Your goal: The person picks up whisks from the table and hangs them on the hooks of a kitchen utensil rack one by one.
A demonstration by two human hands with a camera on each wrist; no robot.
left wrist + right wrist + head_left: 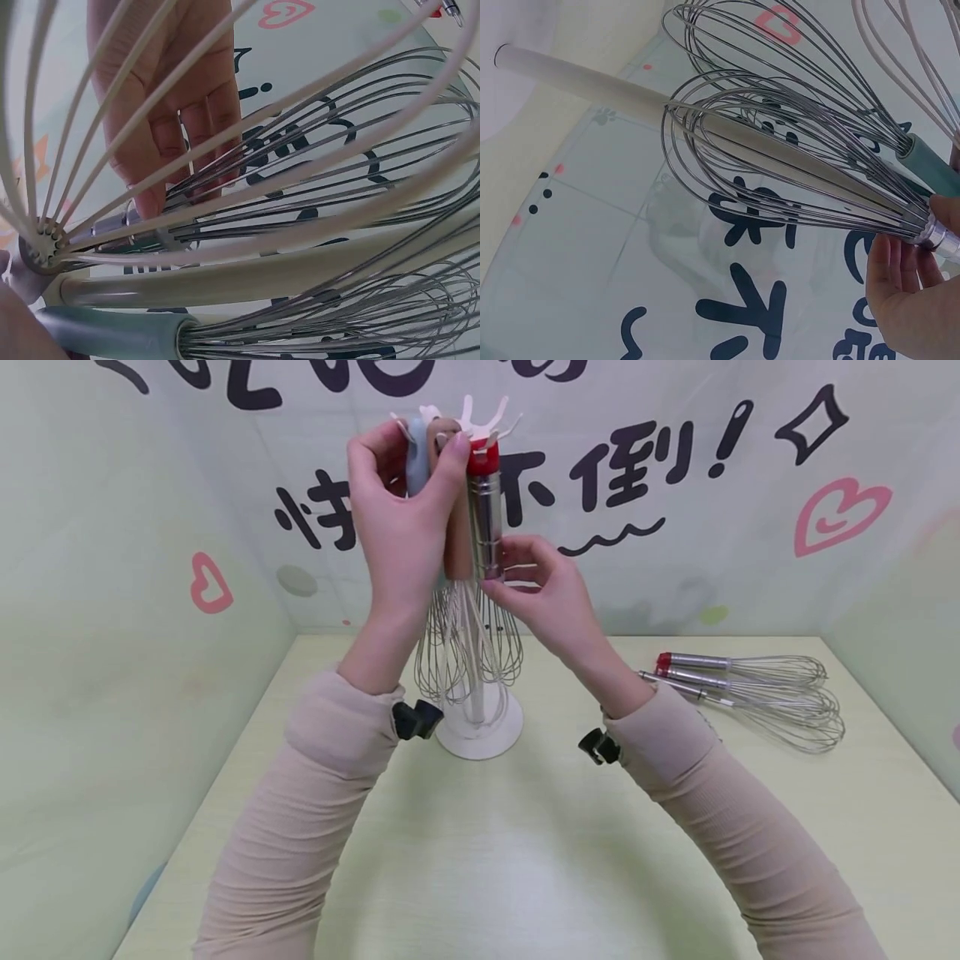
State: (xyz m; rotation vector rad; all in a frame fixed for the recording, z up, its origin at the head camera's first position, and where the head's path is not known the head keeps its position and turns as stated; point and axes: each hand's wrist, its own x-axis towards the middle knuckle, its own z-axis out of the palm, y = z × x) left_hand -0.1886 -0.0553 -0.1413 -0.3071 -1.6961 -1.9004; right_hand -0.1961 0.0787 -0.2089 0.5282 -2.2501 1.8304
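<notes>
Nearest us, two beige sleeves reach up from the pale worktop, and both hands are busy at the white whisk stand in the middle. The right hand has its fingertips pinched on the lower end of the steel handle of the red-capped whisk, which hangs upright with its red cap at the top, right at the white hooks. That is a light fingertip grip, not a full fist, and it suits the job: the wrist view shows the fingers just at the collar where the wires meet the handle.

Up higher, the left hand is wrapped around the neighbouring handles, the grey-blue whisk and the brown one beside it, thumb across the front. Good thinking, I'd say, because that steadies the crowded cluster and keeps the stand from tipping.

To do this well, keep the red-capped whisk vertical and make sure its cap sits properly in a free hook before easing off the pinch. The wire heads below are tangled close together, so guide them gently; a snag could drag the others.

Further right on the worktop, three spare whisks lie side by side, well apart from the stand. Behind it all is the decorated wall.
</notes>
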